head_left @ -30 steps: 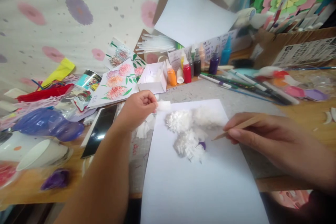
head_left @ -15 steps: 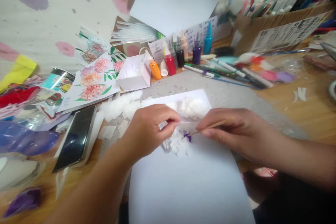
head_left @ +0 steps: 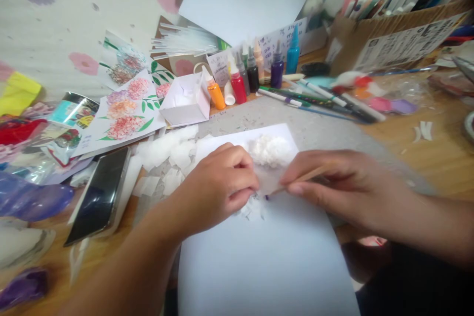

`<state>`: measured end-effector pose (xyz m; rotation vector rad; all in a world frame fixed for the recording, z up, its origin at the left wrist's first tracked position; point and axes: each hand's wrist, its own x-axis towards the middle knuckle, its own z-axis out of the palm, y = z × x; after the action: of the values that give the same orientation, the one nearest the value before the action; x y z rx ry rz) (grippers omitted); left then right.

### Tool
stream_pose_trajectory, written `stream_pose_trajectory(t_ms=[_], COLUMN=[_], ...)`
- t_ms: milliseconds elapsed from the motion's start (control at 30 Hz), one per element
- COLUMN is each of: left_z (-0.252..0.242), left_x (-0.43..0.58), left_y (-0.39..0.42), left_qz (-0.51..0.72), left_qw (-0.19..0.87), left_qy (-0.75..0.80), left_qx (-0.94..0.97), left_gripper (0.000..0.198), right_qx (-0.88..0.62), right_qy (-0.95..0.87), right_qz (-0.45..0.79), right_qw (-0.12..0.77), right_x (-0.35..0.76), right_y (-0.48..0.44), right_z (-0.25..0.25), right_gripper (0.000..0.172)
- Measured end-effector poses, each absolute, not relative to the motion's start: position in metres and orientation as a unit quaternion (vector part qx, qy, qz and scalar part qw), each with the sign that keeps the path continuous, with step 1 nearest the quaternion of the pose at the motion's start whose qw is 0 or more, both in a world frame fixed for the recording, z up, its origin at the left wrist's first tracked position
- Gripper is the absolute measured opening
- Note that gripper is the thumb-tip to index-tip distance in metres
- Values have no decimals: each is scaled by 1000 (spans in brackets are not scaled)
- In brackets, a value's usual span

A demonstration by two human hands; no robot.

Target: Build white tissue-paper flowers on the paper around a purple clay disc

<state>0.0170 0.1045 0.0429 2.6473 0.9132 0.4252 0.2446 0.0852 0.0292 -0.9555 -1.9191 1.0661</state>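
Observation:
My right hand pinches a thin wooden stick between thumb and fingers. The stick slants down to the left, and a dark purple tip shows at its lower end. Close by on the left, my left hand is closed with its fingers bent together; whatever may be in them is hidden. White paper scraps lie under and beside its fingertips on a large white sheet. Behind both hands, a fluffy white clump rests on the sheet's far end.
Torn white pieces and a phone lie at left, near pictures of flowers. Small paint bottles stand at the back. Pens lie behind my right hand, and a cardboard box holds markers.
My left hand has moved slightly down and curled its fingers more. The larger purple patch on the scraps no longer shows; only a small purple bit at the stick's end does.

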Motion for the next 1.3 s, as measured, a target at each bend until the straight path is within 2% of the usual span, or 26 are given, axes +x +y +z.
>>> stream_pose_trajectory(t_ms=[267, 500, 733, 867, 933, 1033, 1133, 1300], left_z=[43, 45, 54, 59, 64, 69, 70, 69], left_x=[14, 11, 4, -13, -29, -53, -68, -75], left_y=[106, 109, 113, 124, 132, 141, 146, 149], left_qz=[126, 123, 184, 179, 147, 37, -31, -55], left_qw=[156, 170, 145, 135, 111, 96, 106, 121], left_qy=[319, 317, 402, 477, 565, 660, 679, 672], left_qx=[926, 925, 885, 850, 804, 744, 726, 728], left_gripper=[16, 15, 11, 12, 15, 16, 13, 14], right_qx=[-365, -371, -390, -382, -389, -407, -421, -408], right_qy=[-746, -778, -825, -808, -752, -680, -693, -749], right_qz=[376, 374, 309, 349, 419, 472, 456, 393], right_qw=[411, 343, 269, 281, 330, 388, 366, 344], right_x=[238, 232, 220, 219, 224, 233, 240, 238], right_y=[89, 90, 93, 97, 99, 101, 100, 95], right_z=[24, 15, 18, 21, 22, 25, 26, 20], right_gripper=[9, 13, 13, 13, 13, 17, 17, 18])
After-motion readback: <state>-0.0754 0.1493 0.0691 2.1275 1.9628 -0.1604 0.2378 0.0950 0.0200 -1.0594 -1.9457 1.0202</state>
